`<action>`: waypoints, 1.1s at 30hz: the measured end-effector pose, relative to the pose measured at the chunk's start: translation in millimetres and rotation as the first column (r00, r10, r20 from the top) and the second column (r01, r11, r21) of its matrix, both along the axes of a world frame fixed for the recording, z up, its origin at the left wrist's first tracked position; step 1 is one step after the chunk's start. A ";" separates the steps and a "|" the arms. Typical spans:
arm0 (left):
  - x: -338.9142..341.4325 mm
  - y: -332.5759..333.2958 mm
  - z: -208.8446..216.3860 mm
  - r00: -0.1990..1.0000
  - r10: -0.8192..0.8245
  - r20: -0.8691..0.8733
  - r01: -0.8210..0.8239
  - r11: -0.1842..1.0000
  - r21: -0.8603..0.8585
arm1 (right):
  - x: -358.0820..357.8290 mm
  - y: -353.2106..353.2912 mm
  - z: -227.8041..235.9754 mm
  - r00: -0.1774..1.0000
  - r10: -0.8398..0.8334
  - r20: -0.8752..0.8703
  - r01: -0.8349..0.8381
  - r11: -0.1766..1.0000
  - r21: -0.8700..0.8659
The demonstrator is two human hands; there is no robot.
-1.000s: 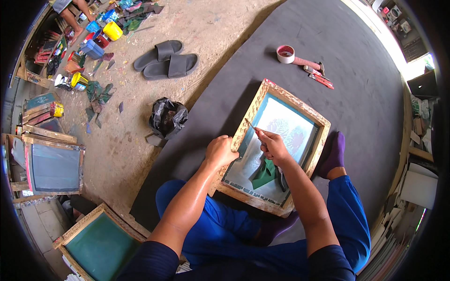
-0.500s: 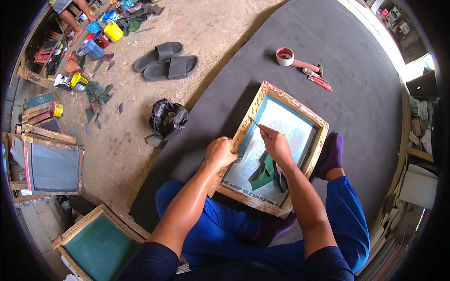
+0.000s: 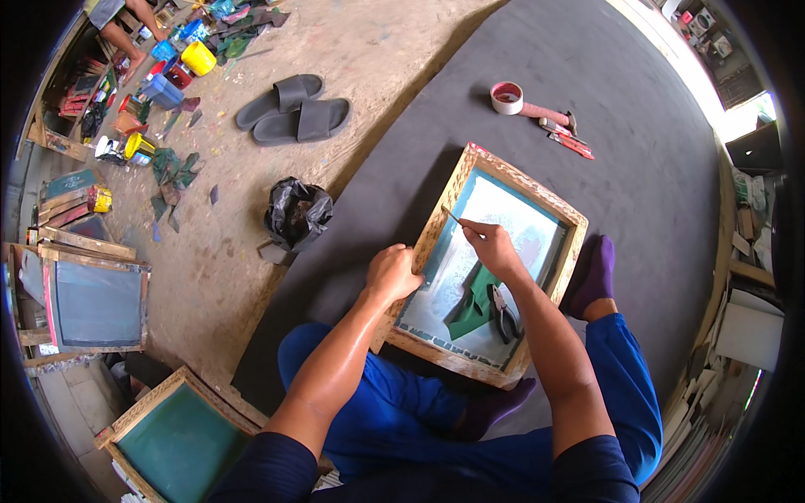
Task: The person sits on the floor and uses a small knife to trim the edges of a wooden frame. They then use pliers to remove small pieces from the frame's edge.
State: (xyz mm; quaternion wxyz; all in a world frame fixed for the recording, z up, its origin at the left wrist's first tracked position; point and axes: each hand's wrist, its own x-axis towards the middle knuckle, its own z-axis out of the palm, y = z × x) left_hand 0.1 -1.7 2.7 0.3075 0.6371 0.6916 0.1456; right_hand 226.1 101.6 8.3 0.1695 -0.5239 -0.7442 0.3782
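The right hand (image 3: 495,250) has its grip pinched on a slim metal tool (image 3: 453,215), held above the mesh (image 3: 503,201) of a wooden screen frame (image 3: 572,251). That tool slants away from the fingers, forward and leftward, its tip at the frame's left rail; from here I can't tell whether it bites the wood. The left hand (image 3: 394,270) is curled on that same rail, closer to the person's body, so of the 2 hands the right is nearer the tip. Inside the frame, nearer the body than the right hand, lie a green cloth scrap (image 3: 474,308) and, just beside it, dark-handled pliers (image 3: 505,316). Beyond the frame's far end rest a tape roll (image 3: 506,98), a hammer (image 3: 547,112) and a red utility knife (image 3: 573,146); well left of it, an open black plastic bag (image 3: 298,214).
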 end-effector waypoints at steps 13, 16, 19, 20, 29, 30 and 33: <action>-4.6 -0.7 11.3 1.000 0.020 -0.005 -0.021 0.999 -0.036 | -15.3 15.3 -12.0 0.961 -0.126 -0.248 0.002 0.893 -0.449; -1.6 1.4 14.2 1.000 0.020 0.025 -0.019 0.999 -0.031 | -15.9 15.9 17.6 0.959 -0.208 -0.193 0.060 0.813 -0.579; 0.2 2.8 11.8 1.000 0.010 0.006 -0.010 0.999 -0.031 | -2.4 5.0 -2.3 0.997 -0.051 -0.053 0.040 0.982 -0.185; -0.8 2.3 9.5 1.000 0.011 0.001 -0.011 1.000 -0.024 | 0.6 -4.0 -3.5 0.999 -0.038 -0.032 0.035 0.996 -0.087; -2.2 1.6 5.7 1.000 0.010 -0.004 -0.010 1.000 -0.012 | -4.7 -22.4 24.6 0.989 -0.092 0.114 0.104 0.990 -0.097; -1.7 2.2 7.1 1.000 0.010 -0.001 -0.010 1.000 -0.019 | -4.6 -22.5 24.5 0.989 -0.084 0.121 0.092 0.994 -0.060; -2.7 1.5 6.7 1.000 0.013 0.023 -0.013 1.000 -0.011 | -11.5 -23.9 35.7 0.970 -0.046 0.238 0.038 0.998 0.040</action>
